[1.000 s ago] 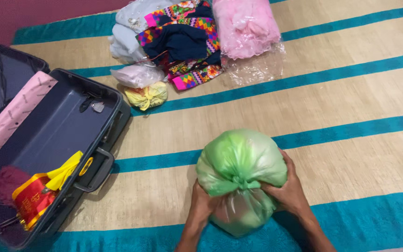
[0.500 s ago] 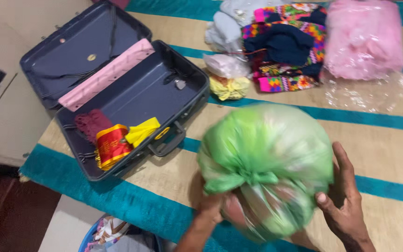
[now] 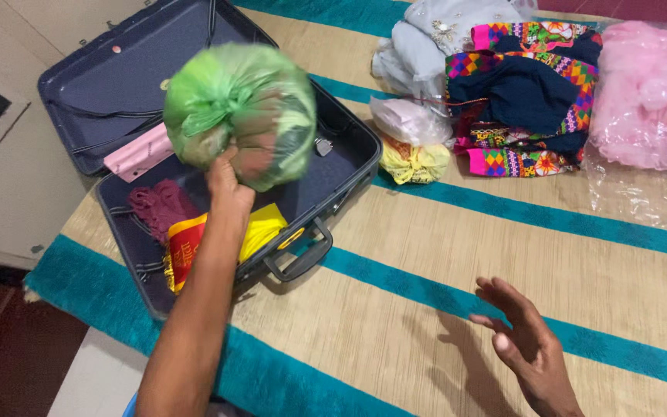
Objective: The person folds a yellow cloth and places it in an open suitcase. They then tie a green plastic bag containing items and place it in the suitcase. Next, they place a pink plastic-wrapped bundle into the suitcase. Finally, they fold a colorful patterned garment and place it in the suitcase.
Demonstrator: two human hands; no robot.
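Holding item: knotted green plastic bag [image 3: 241,108], bulging, gripped from beneath by the left hand [image 3: 227,189], suspended over the open navy suitcase [image 3: 129,93] at the bed's left edge. Right hand [image 3: 530,344]: spread wide, empty, hovering above the striped bedspread [image 3: 503,232] near its front edge. Suitcase contents: maroon cloth [image 3: 160,208], red-and-yellow fabric bundle [image 3: 187,243], pink roll [image 3: 139,153]. Risk: one-handed underside grip may slip, so the bag could drop onto the case rim and roll off.

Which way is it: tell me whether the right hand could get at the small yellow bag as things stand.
Probably yes. The right hand is open and empty above the striped mat, and nothing lies between it and the yellow bag beside the suitcase.
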